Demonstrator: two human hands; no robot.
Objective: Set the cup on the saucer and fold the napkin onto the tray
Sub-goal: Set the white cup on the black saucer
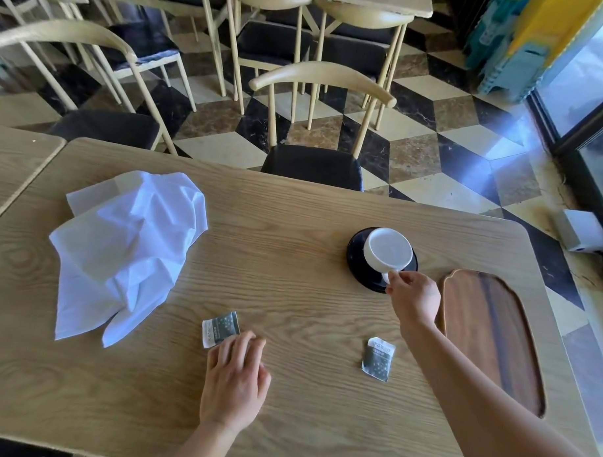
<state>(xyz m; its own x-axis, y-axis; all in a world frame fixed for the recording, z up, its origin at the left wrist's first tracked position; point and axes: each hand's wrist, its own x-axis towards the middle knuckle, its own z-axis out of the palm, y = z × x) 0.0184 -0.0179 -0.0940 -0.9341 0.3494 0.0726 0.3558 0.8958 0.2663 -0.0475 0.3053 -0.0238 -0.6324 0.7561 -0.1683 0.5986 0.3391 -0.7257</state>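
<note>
- The right hand [415,298] pinches the handle of the white cup [388,249] between its fingers [396,279]. The cup's bowl sits just beyond them, over the black saucer [356,259].
- I cannot tell whether the cup's base already rests on the saucer or hovers just above it.
- To do this step well, centre the cup in the saucer's well, lower it level, and let go only once it stands steady. It looks offset towards the saucer's far right rim, so a small nudge back towards the middle seems wise.
- The cup shows a plain white inside with nothing in it, so spilling is no concern.
- The left hand [233,381] lies flat on the worktop [292,211], fingers [242,343] loosely spread and gripping nothing. A small sachet [221,328] lies at their tips.
- A second sachet [379,359] lies below the right fingers, beside the forearm.
- The wooden tray [492,338], just right of the right fingers, holds nothing.
- The napkin [123,255] lies crumpled and unfolded, well left of both hands.
</note>
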